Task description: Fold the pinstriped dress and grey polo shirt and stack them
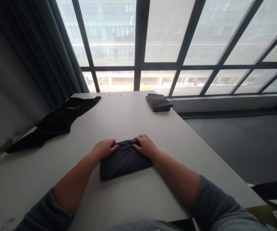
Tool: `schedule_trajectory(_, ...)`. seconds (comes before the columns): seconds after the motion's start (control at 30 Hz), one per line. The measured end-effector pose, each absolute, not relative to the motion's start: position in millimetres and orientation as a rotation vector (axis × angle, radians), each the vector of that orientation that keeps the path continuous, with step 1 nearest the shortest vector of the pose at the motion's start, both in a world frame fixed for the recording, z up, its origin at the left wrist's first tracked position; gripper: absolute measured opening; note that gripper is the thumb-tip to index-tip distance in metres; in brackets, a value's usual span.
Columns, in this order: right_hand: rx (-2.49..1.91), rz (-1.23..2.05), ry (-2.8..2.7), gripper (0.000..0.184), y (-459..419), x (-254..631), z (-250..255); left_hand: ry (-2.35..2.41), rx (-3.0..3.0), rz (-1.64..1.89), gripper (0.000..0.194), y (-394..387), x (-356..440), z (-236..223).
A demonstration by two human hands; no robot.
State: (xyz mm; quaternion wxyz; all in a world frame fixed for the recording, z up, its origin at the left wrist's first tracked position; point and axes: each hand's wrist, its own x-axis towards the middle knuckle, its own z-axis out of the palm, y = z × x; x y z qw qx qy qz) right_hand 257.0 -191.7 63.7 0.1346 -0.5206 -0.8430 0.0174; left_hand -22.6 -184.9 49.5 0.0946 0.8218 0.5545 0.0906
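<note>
Bright windows (167,35) (dark curtain (44,48) beside)

Both hands lie palm-down, fingers curled: left hand (104,148), right hand (145,145), forearms converging

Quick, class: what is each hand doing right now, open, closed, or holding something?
Left hand: open, pressing flat on the folded dark cloth.
Right hand: open, resting flat on the same cloth.
</note>
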Motion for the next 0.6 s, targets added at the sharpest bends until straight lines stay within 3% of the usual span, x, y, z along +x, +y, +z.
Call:
schedule_trajectory(0.23, -1.612, -0.018, -2.447, 0.039, -185.5, 266.4, 65.3, 1.589, 2.551, 0.305, 0.040, -200.6, -3.6, 52.4)
schedule_trajectory(0.47, -1.496, 0.188, -2.326, 0.020, -188.0, 263.4, 68.6, 1.578, 2.473, 0.347, 0.030, -193.1, 3.4, 45.7)
schedule_trajectory(0.6, -1.553, 0.189, -2.215, 0.033, -187.8, 264.4, 69.7, 1.568, 2.517, 0.384, 0.028, -194.4, 1.1, 46.5)
